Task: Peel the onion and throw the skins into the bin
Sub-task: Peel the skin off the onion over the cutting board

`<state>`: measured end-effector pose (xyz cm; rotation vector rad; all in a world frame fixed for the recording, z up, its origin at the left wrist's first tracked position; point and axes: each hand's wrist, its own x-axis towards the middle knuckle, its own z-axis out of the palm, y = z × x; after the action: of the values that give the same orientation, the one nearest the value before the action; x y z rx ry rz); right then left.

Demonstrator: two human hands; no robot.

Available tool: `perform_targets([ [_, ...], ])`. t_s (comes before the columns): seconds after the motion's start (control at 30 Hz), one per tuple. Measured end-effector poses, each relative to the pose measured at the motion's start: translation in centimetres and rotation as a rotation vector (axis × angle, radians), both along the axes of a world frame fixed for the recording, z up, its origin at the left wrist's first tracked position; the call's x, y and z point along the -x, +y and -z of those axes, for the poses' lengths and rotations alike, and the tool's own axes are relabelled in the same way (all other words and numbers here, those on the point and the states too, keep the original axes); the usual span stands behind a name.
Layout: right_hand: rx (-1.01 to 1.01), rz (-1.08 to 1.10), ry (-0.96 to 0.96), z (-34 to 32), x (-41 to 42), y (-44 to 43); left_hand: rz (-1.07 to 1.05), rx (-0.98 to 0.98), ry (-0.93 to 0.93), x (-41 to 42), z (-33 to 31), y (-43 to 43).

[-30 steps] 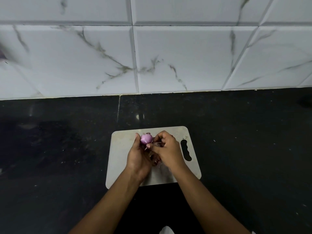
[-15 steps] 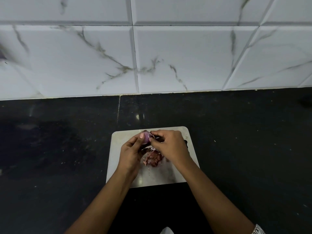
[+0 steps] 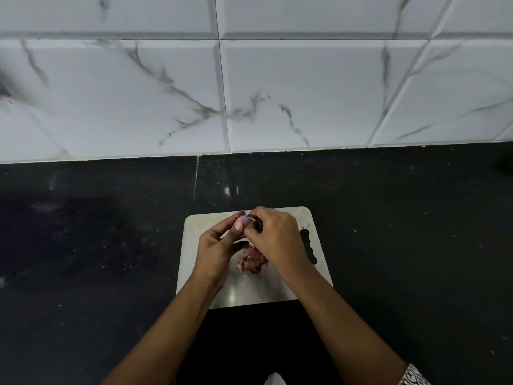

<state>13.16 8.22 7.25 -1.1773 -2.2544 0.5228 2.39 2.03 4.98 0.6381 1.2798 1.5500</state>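
A small purple onion [image 3: 245,218] is held above the far part of a steel cutting board [image 3: 280,290]. My left hand [image 3: 216,245] grips it from the left, the thumb pressed on its near side. My right hand [image 3: 277,237] covers its right side, fingertips pinching at dark skin there. A heap of reddish-brown onion skins [image 3: 253,262] lies on the board just below the two hands. Most of the onion is hidden by my fingers. No bin is in view.
The board lies on a black stone counter [image 3: 97,245] that runs back to a white marble-patterned tiled wall [image 3: 249,93]. The board's handle slot [image 3: 308,245] is on its right side. Small crumbs dot the counter.
Both hands rose slightly toward the board's far edge and turned the onion. My right hand moved over its right side. The skin heap beneath has come into view.
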Motion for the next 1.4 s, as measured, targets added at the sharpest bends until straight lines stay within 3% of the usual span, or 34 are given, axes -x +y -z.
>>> perform_targets([
  [0.23,0.017,-0.080,0.062,-0.5,-0.5,0.2,0.030,-0.018,-0.026,0.5,0.4,-0.5],
  [0.57,0.311,0.101,0.226,-0.3,-0.8,2.2,0.080,-0.060,-0.156,0.6,1.3,-1.0],
  [0.63,0.341,0.089,0.116,0.3,-1.1,2.7,0.076,-0.081,-0.231,0.6,1.5,-1.2],
  [0.73,0.325,-0.043,-0.223,0.8,-1.3,2.3,0.035,-0.061,-0.371,1.0,1.8,-1.4],
  [0.8,0.309,-0.102,-0.267,1.1,-1.4,1.7,0.023,-0.037,-0.413,1.2,2.0,-1.3],
  [0.97,0.381,-0.071,0.209,0.2,-1.0,0.6,0.018,-0.029,-0.389,1.1,2.0,-1.0],
  [1.4,0.240,-0.222,0.060,-1.5,-0.4,1.0,-0.060,-0.069,-0.191,0.6,0.8,-0.7],
])
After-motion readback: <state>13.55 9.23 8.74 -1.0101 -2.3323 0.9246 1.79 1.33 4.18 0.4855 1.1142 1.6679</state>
